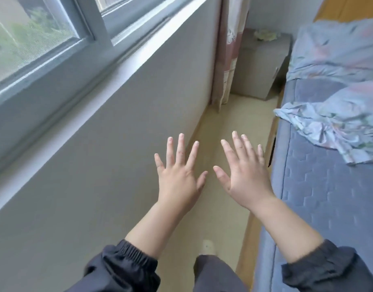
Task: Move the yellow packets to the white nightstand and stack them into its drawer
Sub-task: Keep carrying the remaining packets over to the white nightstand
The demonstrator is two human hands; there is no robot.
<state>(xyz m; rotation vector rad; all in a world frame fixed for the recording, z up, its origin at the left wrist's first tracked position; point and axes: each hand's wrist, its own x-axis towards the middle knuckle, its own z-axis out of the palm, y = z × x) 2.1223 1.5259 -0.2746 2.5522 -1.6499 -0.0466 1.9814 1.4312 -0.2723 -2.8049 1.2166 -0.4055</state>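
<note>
The left hand (179, 178) and right hand (244, 175) are spread wide in the lower middle, holding nothing. The nightstand (259, 64) stands at upper right. A pale thing (265, 35), blurred, lies on top, perhaps the packets. Such packets are probably light and soft, best pinched across the flat sides.

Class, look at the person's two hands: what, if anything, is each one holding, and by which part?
Nothing is held. The left hand and the right hand are both spread open in the air, fingers straight, above the floor.
</note>
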